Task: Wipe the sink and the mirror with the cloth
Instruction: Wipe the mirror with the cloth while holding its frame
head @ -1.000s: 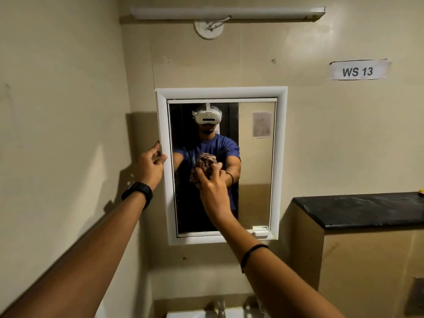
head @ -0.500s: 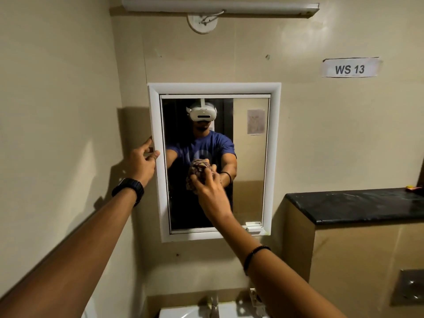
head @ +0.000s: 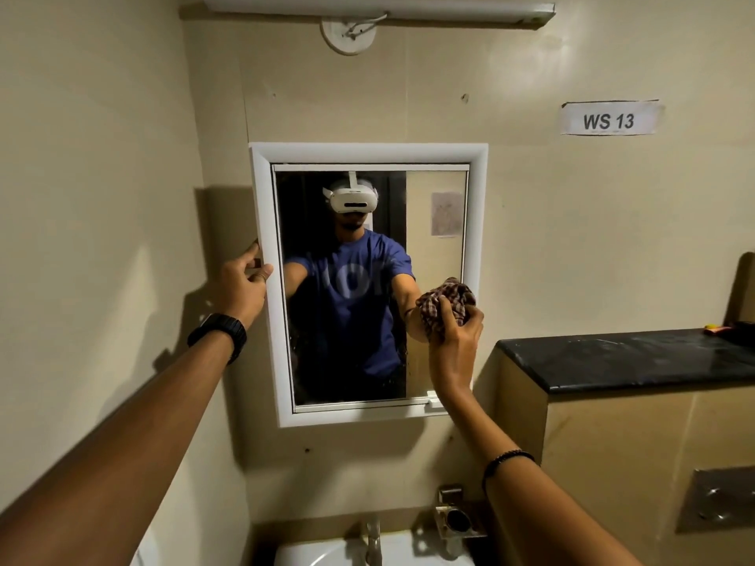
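A white-framed mirror (head: 369,153) hangs on the beige wall straight ahead. My right hand (head: 455,341) grips a bunched brown checked cloth (head: 447,304) and presses it against the glass near the mirror's right edge, about mid-height. My left hand (head: 241,285) holds the left side of the mirror frame, thumb and fingers pinching its edge. A white sink (head: 322,551) with a metal tap (head: 372,541) shows at the bottom edge, mostly cut off.
A black stone counter (head: 629,357) on a beige partition juts out at the right, close to the mirror. A tube light (head: 380,6) runs above. A metal holder (head: 453,518) sits on the wall above the sink. A "WS 13" label (head: 608,118) is stuck upper right.
My right hand slid the cloth from the middle of the glass to the right edge. My left hand stayed on the frame. The view tilted down a little.
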